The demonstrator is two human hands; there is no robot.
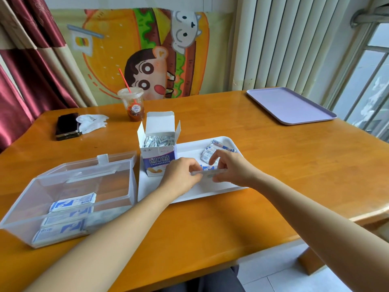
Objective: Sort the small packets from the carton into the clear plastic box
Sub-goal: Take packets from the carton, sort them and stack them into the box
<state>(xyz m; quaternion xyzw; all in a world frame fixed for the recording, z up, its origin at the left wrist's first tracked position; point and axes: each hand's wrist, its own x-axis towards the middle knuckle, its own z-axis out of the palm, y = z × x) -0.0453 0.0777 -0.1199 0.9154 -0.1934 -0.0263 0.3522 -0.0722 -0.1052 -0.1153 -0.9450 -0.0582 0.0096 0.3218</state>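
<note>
Three neat stacks of plaster packets (71, 216) already lie in the clear plastic box (25, 205); the carton (157, 157) looks mostly full. Left hand (181, 175) and right hand (231, 169) together pinch what seems a small bundle (208, 172) over the white tray (189, 148)

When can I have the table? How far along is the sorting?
Done: packet stacks lie in the clear plastic box. In hand: left hand and right hand pinch a bundle over the white tray. Left: a loose pile there and the well-filled carton.
</note>
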